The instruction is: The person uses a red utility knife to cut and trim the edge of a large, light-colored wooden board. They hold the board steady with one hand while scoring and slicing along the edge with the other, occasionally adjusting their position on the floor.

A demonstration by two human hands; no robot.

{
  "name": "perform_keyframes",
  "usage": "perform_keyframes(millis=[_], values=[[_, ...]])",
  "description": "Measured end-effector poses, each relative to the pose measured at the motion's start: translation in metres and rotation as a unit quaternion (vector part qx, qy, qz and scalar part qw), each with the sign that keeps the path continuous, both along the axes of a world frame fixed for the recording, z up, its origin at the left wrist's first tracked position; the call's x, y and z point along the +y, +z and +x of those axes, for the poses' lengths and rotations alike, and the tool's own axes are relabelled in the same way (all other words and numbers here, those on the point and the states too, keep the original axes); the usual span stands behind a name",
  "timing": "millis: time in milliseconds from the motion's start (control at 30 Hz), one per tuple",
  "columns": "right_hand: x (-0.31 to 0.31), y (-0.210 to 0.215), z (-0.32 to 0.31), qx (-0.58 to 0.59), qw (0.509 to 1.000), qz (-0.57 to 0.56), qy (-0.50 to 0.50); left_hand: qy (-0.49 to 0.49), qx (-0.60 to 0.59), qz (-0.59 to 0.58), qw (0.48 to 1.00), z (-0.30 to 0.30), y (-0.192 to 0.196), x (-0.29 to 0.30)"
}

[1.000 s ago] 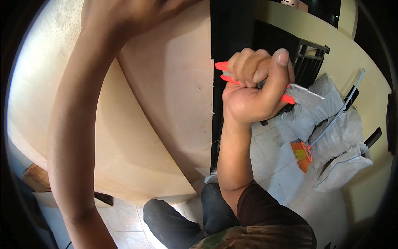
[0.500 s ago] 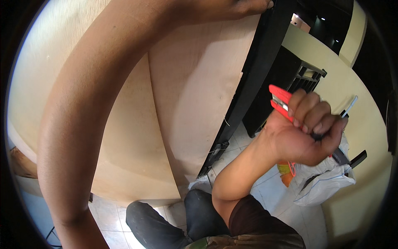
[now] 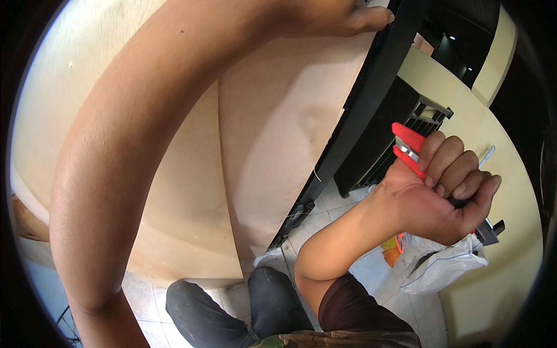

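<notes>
To the right of the wooden board (image 3: pixel 284 133), the right hand (image 3: pixel 444 188) is raised, palm side toward the camera, its fingers curled tightly around a red cutter (image 3: pixel 409 139). One end of the cutter, two red prongs with bright metal between them, projects beyond the curled fingers on the thumb's far side. The cutter is held well apart from the board.

At the upper edge of the view, the left hand (image 3: pixel 342 17) reaches across the board; its thumb lies at the board's edge, beside a black frame (image 3: pixel 342 139). Its other fingers are out of view, and whether they grip cannot be told.

Behind the right hand stand a black rack (image 3: pixel 380 139) and a cream wall (image 3: pixel 493 180). Below that hand, a white bag (image 3: pixel 449 269) and part of an orange broom (image 3: pixel 391 256) rest over the tiled floor (image 3: pixel 426 313).
</notes>
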State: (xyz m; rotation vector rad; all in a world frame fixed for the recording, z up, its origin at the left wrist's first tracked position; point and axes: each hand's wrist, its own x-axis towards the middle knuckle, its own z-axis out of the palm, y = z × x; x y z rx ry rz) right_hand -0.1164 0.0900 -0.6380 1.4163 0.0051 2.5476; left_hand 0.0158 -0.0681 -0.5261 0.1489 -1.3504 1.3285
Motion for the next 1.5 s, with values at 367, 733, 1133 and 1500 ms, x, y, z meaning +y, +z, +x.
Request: perform_keyframes(millis=[367, 733, 1133, 1500], values=[[0.000, -0.015, -0.010, 0.093, 0.993, -0.016, 0.077, -0.039, -0.027, 0.033, 0.998, 0.003, 0.006, 0.005], [0.010, 0.002, -0.009, 0.082, 0.996, 0.000, 0.022, -0.043, -0.042, 0.070, 0.996, 0.006, 0.006, 0.010], [0.003, 0.006, -0.005, -0.010, 1.000, 0.001, -0.019, -0.057, -0.042, 0.041, 0.997, 0.001, 0.005, 0.007], [-0.004, -0.076, -0.010, -0.091, 0.880, 0.465, -0.026, 0.070, -0.015, 0.092, 0.993, -0.009, 0.002, 0.024]])
